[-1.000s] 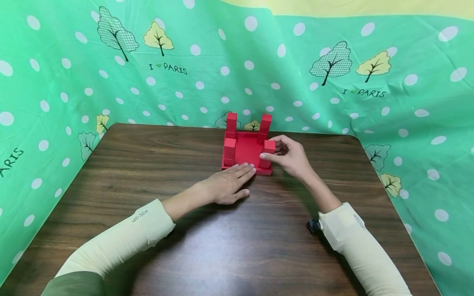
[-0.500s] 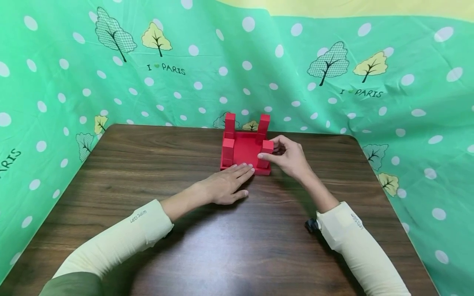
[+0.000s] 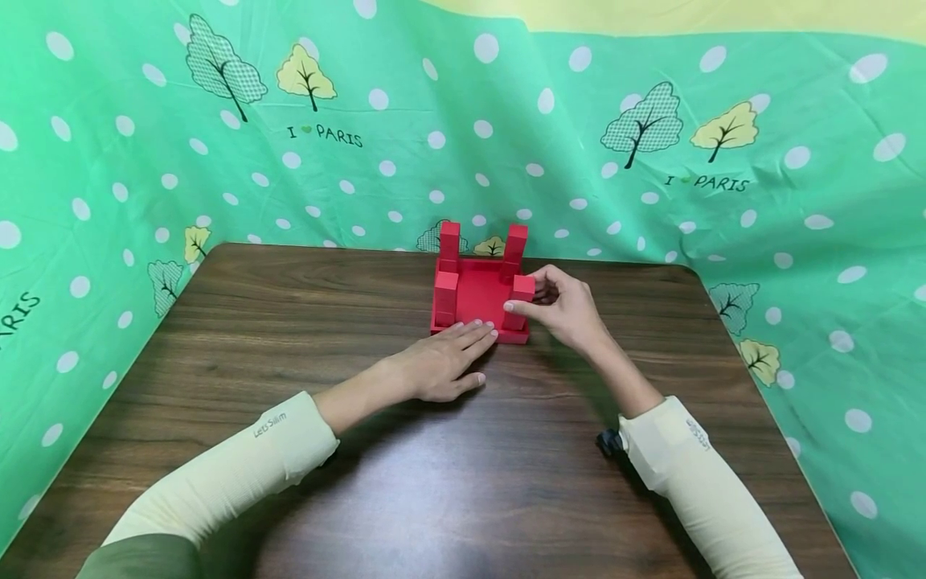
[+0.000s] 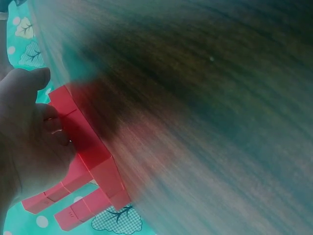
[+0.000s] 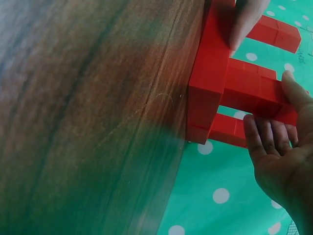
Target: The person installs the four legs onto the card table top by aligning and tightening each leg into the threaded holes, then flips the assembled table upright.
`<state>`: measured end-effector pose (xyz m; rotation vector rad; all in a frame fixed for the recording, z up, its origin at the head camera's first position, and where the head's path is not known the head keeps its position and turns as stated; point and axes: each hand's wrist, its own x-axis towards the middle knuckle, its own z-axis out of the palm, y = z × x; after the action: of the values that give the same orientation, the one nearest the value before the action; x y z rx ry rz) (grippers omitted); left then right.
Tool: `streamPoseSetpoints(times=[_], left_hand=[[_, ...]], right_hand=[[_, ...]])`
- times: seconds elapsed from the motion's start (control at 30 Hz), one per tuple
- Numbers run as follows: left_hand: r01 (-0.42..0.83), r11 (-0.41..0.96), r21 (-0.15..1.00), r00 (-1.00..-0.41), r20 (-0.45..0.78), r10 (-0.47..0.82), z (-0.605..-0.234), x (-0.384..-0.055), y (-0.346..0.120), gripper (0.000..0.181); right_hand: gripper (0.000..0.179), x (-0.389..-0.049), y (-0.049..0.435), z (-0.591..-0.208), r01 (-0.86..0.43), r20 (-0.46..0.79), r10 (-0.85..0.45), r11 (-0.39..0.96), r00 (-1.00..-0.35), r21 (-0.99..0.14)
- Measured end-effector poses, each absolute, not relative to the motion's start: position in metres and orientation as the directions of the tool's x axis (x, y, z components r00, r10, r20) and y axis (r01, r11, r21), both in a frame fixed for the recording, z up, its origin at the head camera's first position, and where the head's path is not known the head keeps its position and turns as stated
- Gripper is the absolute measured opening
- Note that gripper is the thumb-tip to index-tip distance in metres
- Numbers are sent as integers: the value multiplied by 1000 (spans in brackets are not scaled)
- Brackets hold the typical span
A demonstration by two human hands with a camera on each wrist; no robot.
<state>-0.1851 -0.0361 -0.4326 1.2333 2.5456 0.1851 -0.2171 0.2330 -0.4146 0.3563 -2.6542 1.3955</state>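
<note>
A red square base [image 3: 481, 293] with a raised rim lies on the table, a blocky post standing up at each corner, like a small table turned upside down. My left hand [image 3: 443, 363] rests across its near edge with straight fingers. Thumb and fingers of my right hand [image 3: 570, 312] pinch the near right post [image 3: 522, 289] from the right side. In the right wrist view, that post [image 5: 257, 90] is between the right thumb and fingers, and the base's side [image 5: 210, 68] meets the tabletop. Seams cross the posts, as the left wrist view shows on one far post [image 4: 88, 209].
The dark wood table [image 3: 434, 498] runs out on both sides of the hands. Close behind the red piece hangs a green dotted curtain [image 3: 405, 80], which also encloses the left and right sides. A black device [image 3: 610, 442] sits under the right cuff.
</note>
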Motion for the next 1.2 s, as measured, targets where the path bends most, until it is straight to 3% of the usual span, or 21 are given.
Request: streamPoseSetpoints(times=[0.53,0.93,1.2], left_hand=[[743,614,266,-575,-217,789,-430,-187,-39,82],[722,566,397,-595,-60,801,-419,-187,-56,74],[677,562,474,-637,-3,771,-419,-188,-76,70]], right_hand=[[50,-215,233,-414,-225,163,-160,549,-974,-805],[66,-207,254,-411,-199,98,-197,605,-976,-771],[65,-199,278,-409,-172,67,-185,646,-981,-743]])
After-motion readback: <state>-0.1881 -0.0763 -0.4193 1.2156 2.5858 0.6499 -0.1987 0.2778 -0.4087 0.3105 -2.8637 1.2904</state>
